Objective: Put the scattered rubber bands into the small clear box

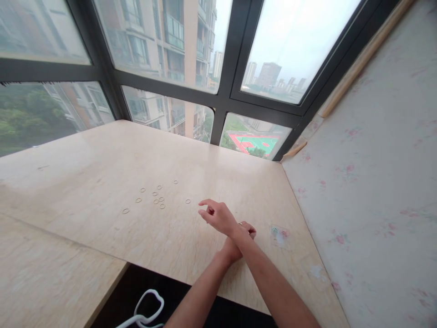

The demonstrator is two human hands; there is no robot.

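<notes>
Right hand [216, 215] empty, thumb and forefinger parted, wrist crossed over left hand [248, 229]; left curled, can't tell contents. Thin yellowish rings [159, 201] midway between beige marbled ledge's [239, 175] front and back edges.

And on the counter [85, 182], 10 rings [159, 200] lie left of the right hand [218, 215], its wrist crossing over the left hand [251, 229]; packet [280, 236] out right, window [223, 103] behind!

Cream-beige, marble-veined windowsill [239, 166] with thin tan rings [159, 200].
Dark grey window frame [221, 102]; off-white wallpaper [378, 182] in a pink floral pattern; white cord [136, 317]; clear packet [280, 236] with green and pink patches; green sports court [261, 145] bordered in red.
</notes>
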